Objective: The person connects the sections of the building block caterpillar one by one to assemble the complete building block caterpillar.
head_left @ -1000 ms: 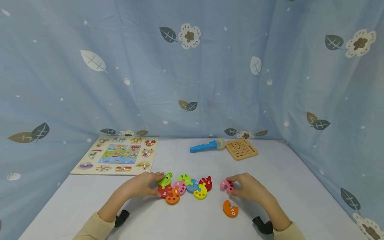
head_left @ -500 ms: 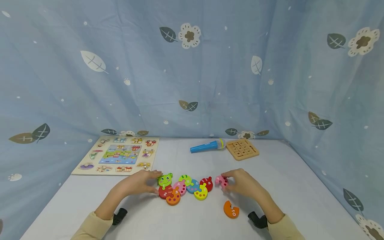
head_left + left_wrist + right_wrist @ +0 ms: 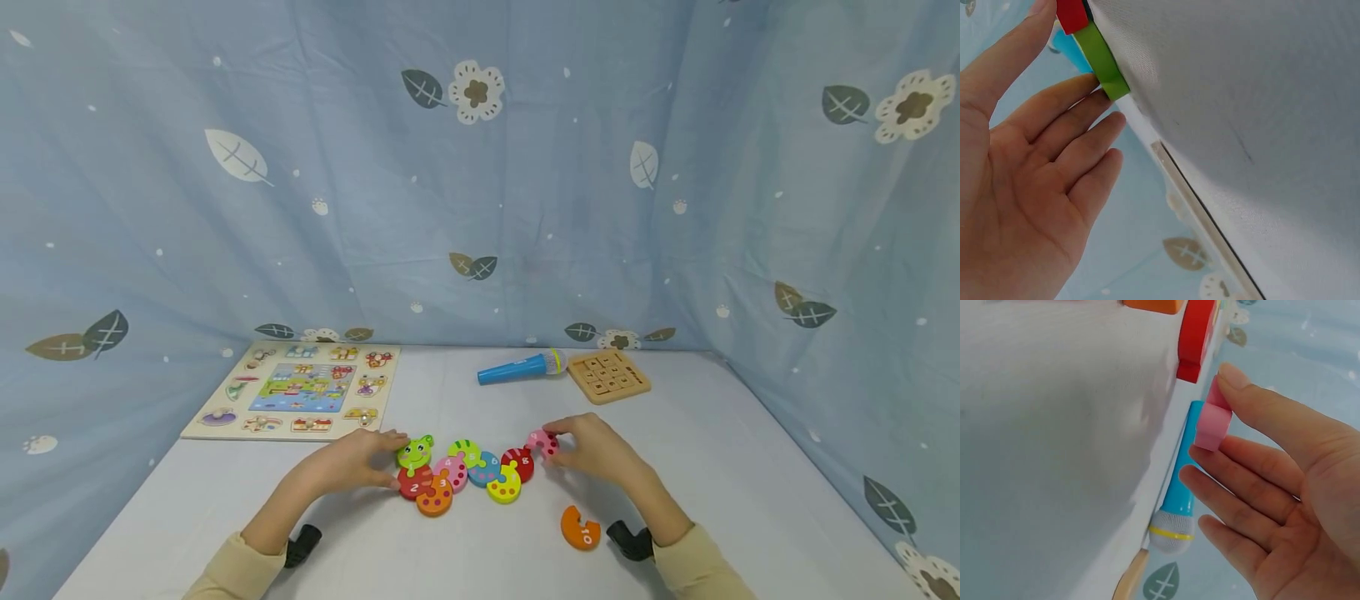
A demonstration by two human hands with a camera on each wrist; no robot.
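Observation:
A caterpillar number puzzle lies mid-table in the head view, its green head (image 3: 414,452) at the left and joined pieces running right to a red piece 8 (image 3: 517,463). My left hand (image 3: 352,463) touches its left end: fingertips at the green head, thumb by the red piece 2 (image 3: 413,483). In the left wrist view those fingers are slightly bent. My right hand (image 3: 600,450) pinches a pink puzzle piece (image 3: 1213,425) between thumb and fingers, close beside the red 8; whether they touch is unclear. An orange piece 10 (image 3: 581,528) lies apart, nearer the front.
A wooden picture peg puzzle (image 3: 225,432) lies at the back left. Behind the caterpillar are a blue toy microphone (image 3: 517,369) and a wooden number tile board (image 3: 609,376). A patterned blue curtain (image 3: 480,183) hangs along the table's back.
My right hand has carried the pink puzzle piece left, from apart to beside the red 8. The left hand stays at the caterpillar's head end, and the orange piece has not been handled.

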